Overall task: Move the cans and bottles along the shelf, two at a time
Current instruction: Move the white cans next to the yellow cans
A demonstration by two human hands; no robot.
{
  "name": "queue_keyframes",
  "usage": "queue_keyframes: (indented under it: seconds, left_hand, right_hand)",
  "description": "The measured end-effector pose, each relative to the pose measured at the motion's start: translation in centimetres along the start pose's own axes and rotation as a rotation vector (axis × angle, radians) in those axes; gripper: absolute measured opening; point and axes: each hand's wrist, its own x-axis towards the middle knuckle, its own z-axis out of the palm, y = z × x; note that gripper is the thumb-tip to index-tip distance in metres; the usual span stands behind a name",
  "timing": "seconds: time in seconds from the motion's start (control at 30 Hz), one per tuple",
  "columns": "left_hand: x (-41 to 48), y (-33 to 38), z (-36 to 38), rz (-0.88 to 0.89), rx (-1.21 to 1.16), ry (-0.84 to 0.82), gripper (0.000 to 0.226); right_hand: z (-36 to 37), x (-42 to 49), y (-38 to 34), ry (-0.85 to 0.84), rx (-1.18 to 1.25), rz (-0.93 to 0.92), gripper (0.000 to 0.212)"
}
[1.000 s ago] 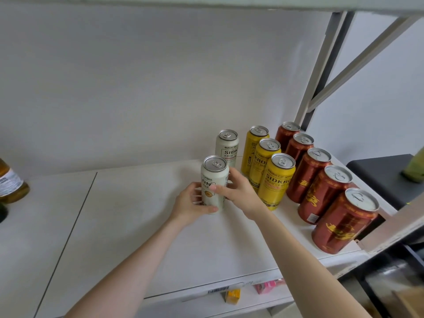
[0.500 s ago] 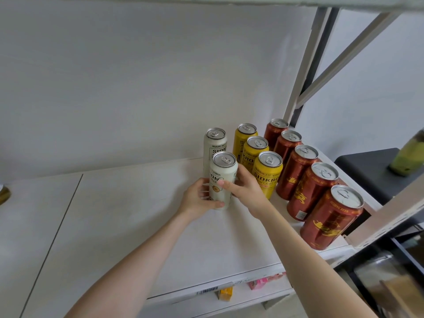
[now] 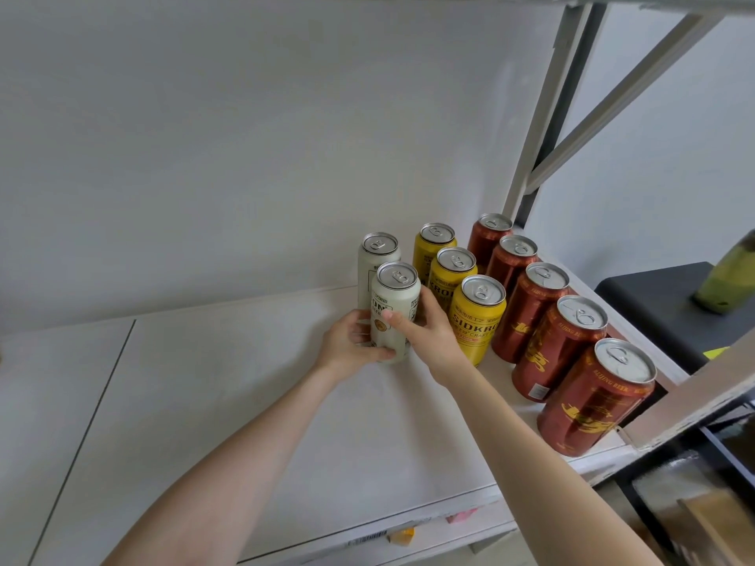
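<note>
A white can [image 3: 393,310] stands upright on the white shelf [image 3: 228,402], just in front of a second white can [image 3: 374,259]. My left hand [image 3: 351,345] grips the front white can from the left and my right hand [image 3: 429,337] grips it from the right. To the right stand three yellow cans [image 3: 478,316] in a row running front to back. Further right, several red cans [image 3: 592,402] form a longer row reaching the shelf's front edge.
A grey upright post with a diagonal brace [image 3: 543,136] stands at the shelf's back right corner. A black surface [image 3: 653,304] with a green bottle [image 3: 727,275] lies beyond the right end. Small colourful items [image 3: 402,537] show on the level below.
Both hands slid the front white can back and to the right, up against the rear white can and beside the yellow row. The bottle at the far left has left the view.
</note>
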Motion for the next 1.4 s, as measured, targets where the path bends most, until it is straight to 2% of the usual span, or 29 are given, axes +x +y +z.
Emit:
queue_keyframes:
  seconds: [0.33,0.57,0.8,0.93,1.1,1.27,1.4]
  left_hand:
    - [0.8,0.0,-0.2,0.013,0.000,-0.010,0.056]
    - [0.6,-0.5,-0.9,0.037,0.108,-0.015,0.054]
    - [-1.2,-1.9,-4.7,-0.018,0.300,0.147,0.044]
    - [-3.9,-2.9,-7.4,0.076,0.642,0.209,0.039]
    - [-7.7,-3.9,-8.9,0.275,0.993,0.210,0.041]
    - [-10.4,-4.3,-9.3,0.316,1.206,0.190,0.048]
    - [-12.3,-4.4,-9.6,0.284,1.275,0.195,0.053]
  right_hand:
    - [0.2,0.7,0.0,0.012,-0.004,0.015,0.056]
    - [0.2,0.6,0.1,0.041,-0.039,0.036,0.058]
    - [0.8,-1.2,0.6,0.175,-0.088,0.094,0.063]
    - [1.0,-3.4,1.4,0.250,-0.339,0.115,0.066]
    - [1.5,-7.0,2.2,0.151,-0.717,0.052,0.066]
    - [2.5,-9.8,2.8,0.063,-1.124,0.043,0.068]
    - [3.3,-11.4,3.1,0.048,-1.342,0.000,0.067]
